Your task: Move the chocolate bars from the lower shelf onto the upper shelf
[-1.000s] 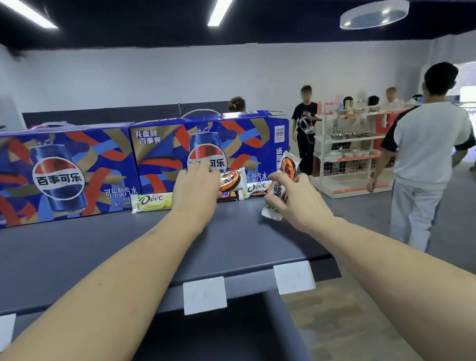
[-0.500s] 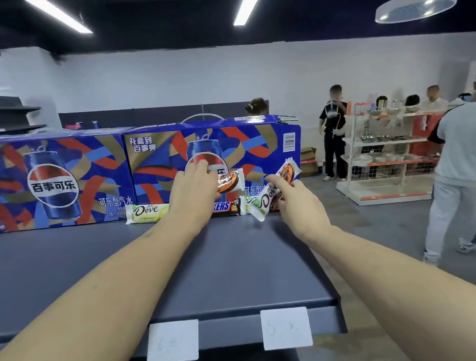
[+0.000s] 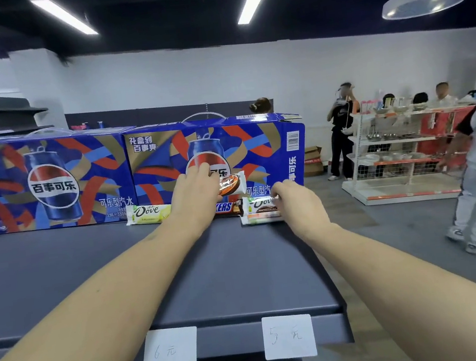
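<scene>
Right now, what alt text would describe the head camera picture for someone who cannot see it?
Two bare arms reach across a grey shelf: the left hand holds an orange-wrapped bar against blue Pepsi cartons, and the right hand lays a white Dove bar down beside a Snickers bar.

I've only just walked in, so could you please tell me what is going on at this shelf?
A person is stocking chocolate bars on the upper shelf, in front of the Pepsi boxes. The left hand holds an orange-wrapped bar above a Snickers bar. The right hand is setting white-wrapped Dove bars down at the shelf's right end. A pale green Dove bar already lies to the left.
</scene>
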`<state>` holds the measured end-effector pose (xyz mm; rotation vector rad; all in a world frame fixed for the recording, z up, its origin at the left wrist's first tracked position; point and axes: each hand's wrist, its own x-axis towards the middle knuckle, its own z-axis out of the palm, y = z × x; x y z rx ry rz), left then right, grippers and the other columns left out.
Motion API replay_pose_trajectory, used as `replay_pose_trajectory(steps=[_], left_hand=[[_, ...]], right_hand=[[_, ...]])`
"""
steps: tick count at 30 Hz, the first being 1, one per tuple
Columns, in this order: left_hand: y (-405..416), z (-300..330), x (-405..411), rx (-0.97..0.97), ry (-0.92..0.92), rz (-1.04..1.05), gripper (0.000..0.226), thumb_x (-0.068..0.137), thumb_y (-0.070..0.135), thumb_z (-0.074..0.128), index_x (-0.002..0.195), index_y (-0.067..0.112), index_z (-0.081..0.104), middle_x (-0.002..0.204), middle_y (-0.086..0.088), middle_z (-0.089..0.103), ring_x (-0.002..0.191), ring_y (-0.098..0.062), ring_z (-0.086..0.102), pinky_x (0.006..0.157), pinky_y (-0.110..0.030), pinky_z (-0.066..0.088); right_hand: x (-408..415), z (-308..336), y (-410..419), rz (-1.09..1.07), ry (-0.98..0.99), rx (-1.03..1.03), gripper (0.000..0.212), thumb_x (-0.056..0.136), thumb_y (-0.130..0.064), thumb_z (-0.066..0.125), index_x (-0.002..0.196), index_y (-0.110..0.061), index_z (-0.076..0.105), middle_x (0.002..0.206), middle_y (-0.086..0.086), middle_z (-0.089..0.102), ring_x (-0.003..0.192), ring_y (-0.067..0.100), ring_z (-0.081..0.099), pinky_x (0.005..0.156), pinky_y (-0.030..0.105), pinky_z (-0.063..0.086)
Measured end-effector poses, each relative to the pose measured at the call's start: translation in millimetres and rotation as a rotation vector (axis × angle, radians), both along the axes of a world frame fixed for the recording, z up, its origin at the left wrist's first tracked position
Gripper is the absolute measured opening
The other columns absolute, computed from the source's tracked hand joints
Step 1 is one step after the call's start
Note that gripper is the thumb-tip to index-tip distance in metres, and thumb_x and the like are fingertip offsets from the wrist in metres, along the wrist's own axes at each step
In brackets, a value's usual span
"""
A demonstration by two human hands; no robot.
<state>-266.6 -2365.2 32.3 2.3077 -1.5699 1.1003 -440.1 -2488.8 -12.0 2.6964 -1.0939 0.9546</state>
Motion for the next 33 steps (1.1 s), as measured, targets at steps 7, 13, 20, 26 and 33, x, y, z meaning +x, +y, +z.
replay_pose_trajectory(steps=[7,13,20,26,33], left_hand=[[-7,-3,5,-0.014,-0.008,-0.026,0.029,0.090,0.030,0.065,0.114,0.016,0.057,0.112,-0.004,0.053,0.102,-0.022,0.052,0.074,-0.031,0.040],[-8,-4,7,-0.008,-0.015,-0.039,0.029,0.090,0.030,0.066,0.114,0.016,0.056,0.111,-0.003,0.053,0.100,-0.021,0.052,0.072,-0.030,0.038],[-4,-10,9,0.006,-0.025,-0.020,0.027,0.088,0.024,0.067,0.112,0.017,0.057,0.111,-0.004,0.053,0.101,-0.022,0.051,0.074,-0.031,0.040],[-4,-14,7,0.016,-0.034,-0.010,0.027,0.090,0.025,0.065,0.114,0.018,0.055,0.111,-0.003,0.053,0.101,-0.022,0.052,0.072,-0.030,0.036],[-4,-17,5,0.041,-0.051,-0.030,0.027,0.088,0.022,0.066,0.113,0.018,0.056,0.109,-0.002,0.054,0.098,-0.022,0.052,0.073,-0.031,0.038]], right_hand=[[0,2,-3,0.104,0.234,0.116,0.034,0.092,-0.042,0.048,0.114,-0.025,0.067,0.114,-0.004,0.059,0.109,0.018,0.054,0.083,0.034,0.051],[4,1,-11,0.107,0.292,0.097,0.036,0.095,-0.052,0.051,0.114,-0.025,0.066,0.114,-0.004,0.060,0.106,0.019,0.056,0.081,0.036,0.051],[17,-1,-11,0.028,0.136,0.028,0.020,0.100,-0.038,0.048,0.105,-0.022,0.058,0.099,0.007,0.064,0.088,0.027,0.055,0.068,0.035,0.045],[31,-8,-10,-0.097,0.112,-0.111,0.016,0.099,-0.023,0.053,0.112,-0.017,0.061,0.104,0.004,0.062,0.098,0.025,0.052,0.079,0.034,0.041],[29,-15,-12,-0.122,0.066,-0.105,0.033,0.096,-0.025,0.060,0.127,-0.017,0.053,0.125,0.006,0.055,0.115,0.026,0.047,0.090,0.035,0.043]])
